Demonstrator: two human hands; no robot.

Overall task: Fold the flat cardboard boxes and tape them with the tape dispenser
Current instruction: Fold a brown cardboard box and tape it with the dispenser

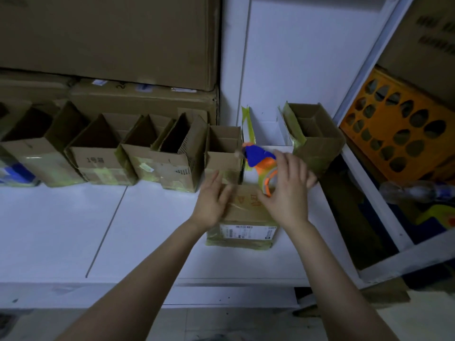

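A small cardboard box (pixel 243 217) stands on the white table (pixel 147 230), flaps closed on top, with a white label on its near side. My left hand (pixel 213 201) presses flat on the box's left top edge, fingers straight. My right hand (pixel 288 190) grips the orange and blue tape dispenser (pixel 259 161) above the box's far right corner. Clear tape appears to lie across the box top, though blur makes that uncertain.
A row of several folded open-top boxes (pixel 103 148) lines the back of the table. A white box (pixel 268 131) and another brown box (pixel 315 134) stand behind the dispenser. Big cartons (pixel 110 40) are stacked behind. An orange crate (pixel 398 134) sits at right.
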